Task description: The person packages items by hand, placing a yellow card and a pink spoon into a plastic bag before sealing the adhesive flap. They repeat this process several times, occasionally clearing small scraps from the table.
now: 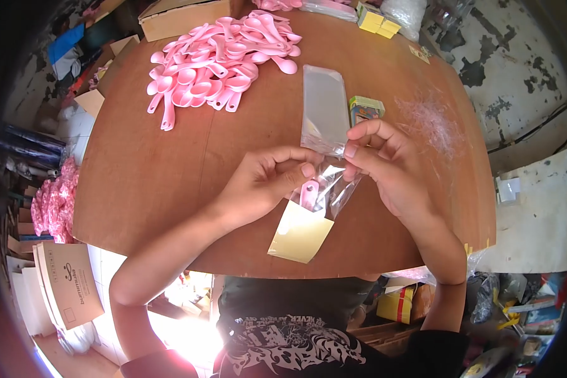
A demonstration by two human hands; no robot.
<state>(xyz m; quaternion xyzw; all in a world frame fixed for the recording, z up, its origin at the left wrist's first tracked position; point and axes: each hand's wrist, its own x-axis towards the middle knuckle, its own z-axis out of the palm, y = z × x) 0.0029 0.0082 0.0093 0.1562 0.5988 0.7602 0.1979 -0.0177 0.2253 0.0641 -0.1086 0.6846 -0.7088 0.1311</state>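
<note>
Both hands hold a clear plastic bag (343,191) over the near part of the table. Inside it are a pale yellow card (301,233) and a pink spoon, whose holed handle end (309,196) sticks up above the card; its bowl is hidden. My left hand (261,183) pinches the bag's upper left side between thumb and fingers. Thumb and fingertips of my right hand (390,167) grip the bag's upper right edge. Just beyond the fingers lies a stack of clear flat bags (324,104), beside a small green-topped box (366,108).
A heap of pink spoons (223,60) covers the table's far left. Thin plastic strips (431,123) lie tangled at the right. Along the back edge are a cardboard box (186,17) and yellow cards (378,24). A carton (69,283) stands below at the left.
</note>
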